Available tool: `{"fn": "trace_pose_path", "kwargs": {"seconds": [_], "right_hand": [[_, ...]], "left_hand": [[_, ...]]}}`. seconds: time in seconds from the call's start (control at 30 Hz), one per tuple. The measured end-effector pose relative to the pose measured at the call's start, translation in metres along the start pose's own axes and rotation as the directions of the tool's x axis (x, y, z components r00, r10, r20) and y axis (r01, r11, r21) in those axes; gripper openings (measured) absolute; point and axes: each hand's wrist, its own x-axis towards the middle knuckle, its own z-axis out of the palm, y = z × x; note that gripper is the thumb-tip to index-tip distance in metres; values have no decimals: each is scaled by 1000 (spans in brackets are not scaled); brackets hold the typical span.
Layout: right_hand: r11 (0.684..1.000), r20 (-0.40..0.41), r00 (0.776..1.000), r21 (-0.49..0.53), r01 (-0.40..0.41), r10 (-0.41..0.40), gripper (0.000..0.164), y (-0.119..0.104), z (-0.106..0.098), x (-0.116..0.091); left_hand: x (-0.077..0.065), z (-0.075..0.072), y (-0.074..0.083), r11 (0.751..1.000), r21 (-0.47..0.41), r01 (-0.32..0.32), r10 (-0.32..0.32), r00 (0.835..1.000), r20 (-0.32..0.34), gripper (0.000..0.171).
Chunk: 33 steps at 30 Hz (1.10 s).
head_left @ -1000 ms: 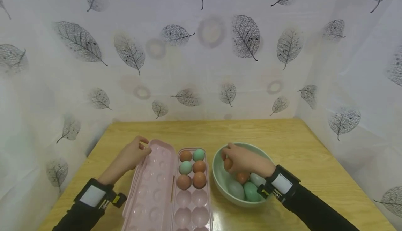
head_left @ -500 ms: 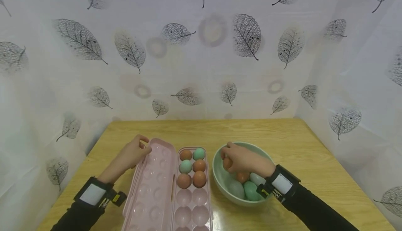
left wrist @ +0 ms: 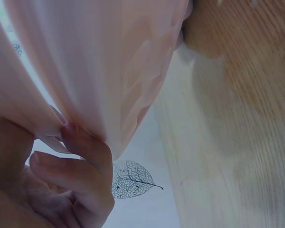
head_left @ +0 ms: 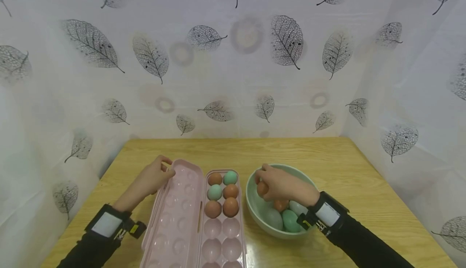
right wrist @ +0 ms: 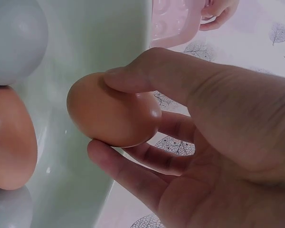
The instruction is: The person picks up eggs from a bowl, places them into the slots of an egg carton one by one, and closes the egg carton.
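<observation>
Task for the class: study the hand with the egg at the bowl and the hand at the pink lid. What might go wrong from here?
The right hand pinches a smooth brown egg; it might slip and knock the other eggs in the bowl.

The left hand holds the lid; a tug might jolt the box, where six eggs sit uncovered.
</observation>
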Motion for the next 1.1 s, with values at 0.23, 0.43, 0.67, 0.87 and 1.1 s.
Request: {"fn": "trace_pose_path", "kwargs": {"seconds": [0.23,0.43,0.67,0.87,1.1], "right_hand": [[1000,5,1000,10,-9,9,46,-4,-1,-2],[1000,-11,1000,16,19,-18,44,-8,-3,-5],[999,-22,999,4,34,-34,43,-11,-4,-6],[1000,-26,999,-4,29,-29,44,-15,-4,-5],[1000,-30,999,13,19,-19,45,-21,-4,-6]], "left_hand": [[-1,0,0,1000,-3,3,-3,1000,1,54],[0,0,0,1000,-3,4,-4,1000,-1,54],[0,0,0,1000,-2,-2,2,1000,-5,54],[-1,0,0,1000,-5,-2,2,1000,-7,54],[0,0,0,1000,-7,0,0,1000,-6,54]]}}
